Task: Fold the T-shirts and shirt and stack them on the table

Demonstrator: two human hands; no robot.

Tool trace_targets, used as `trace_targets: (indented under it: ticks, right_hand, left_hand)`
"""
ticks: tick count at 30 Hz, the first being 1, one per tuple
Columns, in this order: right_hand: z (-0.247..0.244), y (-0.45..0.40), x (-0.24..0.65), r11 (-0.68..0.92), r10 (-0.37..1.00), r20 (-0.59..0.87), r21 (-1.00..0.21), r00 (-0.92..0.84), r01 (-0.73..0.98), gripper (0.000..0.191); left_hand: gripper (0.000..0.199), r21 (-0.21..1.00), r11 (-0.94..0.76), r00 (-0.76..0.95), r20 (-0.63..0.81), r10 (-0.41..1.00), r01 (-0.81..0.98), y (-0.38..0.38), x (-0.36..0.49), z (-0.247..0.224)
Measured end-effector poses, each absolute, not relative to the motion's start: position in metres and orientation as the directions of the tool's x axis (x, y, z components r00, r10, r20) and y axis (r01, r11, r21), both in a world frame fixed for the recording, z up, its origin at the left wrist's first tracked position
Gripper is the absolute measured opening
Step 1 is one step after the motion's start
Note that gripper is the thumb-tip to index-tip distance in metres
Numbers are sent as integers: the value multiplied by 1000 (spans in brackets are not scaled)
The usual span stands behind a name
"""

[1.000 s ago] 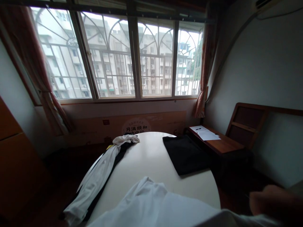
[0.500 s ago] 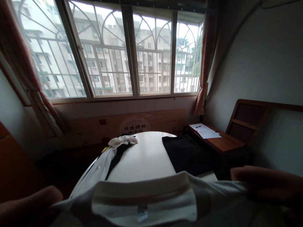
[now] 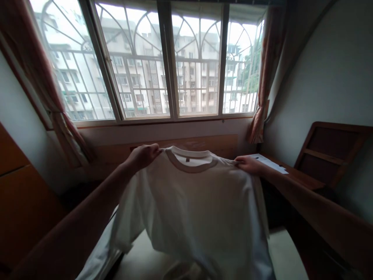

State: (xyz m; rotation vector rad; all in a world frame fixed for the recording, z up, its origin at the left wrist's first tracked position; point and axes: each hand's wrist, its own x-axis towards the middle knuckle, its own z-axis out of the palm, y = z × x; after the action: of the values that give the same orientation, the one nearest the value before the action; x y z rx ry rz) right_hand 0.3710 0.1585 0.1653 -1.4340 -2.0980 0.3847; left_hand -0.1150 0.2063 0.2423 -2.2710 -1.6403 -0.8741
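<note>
Fingers closed, the left hand [image 3: 145, 154] and right hand [image 3: 249, 164] pinch a white, crew-necked fabric T-shirt [image 3: 201, 198] by its shoulders, where uneven pulling could skew it.

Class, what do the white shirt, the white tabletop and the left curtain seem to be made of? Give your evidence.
White shirt: soft, matt fabric, perhaps cotton jersey; it drapes in loose folds below a banded collar.
White tabletop: smooth and rigid-looking, possibly laminate or painted wood; no grain shows.
Left curtain: cloth, hanging in gathered folds; its fibre can't be told.
</note>
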Motion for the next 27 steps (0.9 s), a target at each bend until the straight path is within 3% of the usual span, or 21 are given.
trace_targets:
  ticks: [4,8,10,14,17,20,23,27]
  right_hand:
    - [145,227,341,171,949,312,-417,-36,893,23]
    - [117,245,317,45,915,383,-408,126,912,50]
    - [101,237,311,122,895,442,-374,61,919,54]
    - [76,182,312,451,765,611,-283,-203,846,39]
    - [65,109,317,558,752,603,-364,-268,746,24]
    - [58,30,313,534,836,442,-524,-325,664,21]
    - [54,-34,298,474,875,277,-660,-398,583,22]
    - [50,-84,269,458,843,178,-731,-507,506,33]
  left_hand:
    - [25,72,-179,126,459,879,981,252,-81,214]
    - [44,121,-123,54,461,886,985,272,-49,167]
    - [49,121,-182,112,434,894,976,267,-43,147]
    - [37,131,-421,360,335,871,897,221,-55,130]
    - [30,290,-549,525,163,835,784,161,-75,133]
    - [28,433,-420,489,-55,871,797,93,-96,136]
    - [28,420,-311,428,-220,877,853,34,-110,129]
    - [33,367,-197,325,-332,885,909,-22,-117,107]
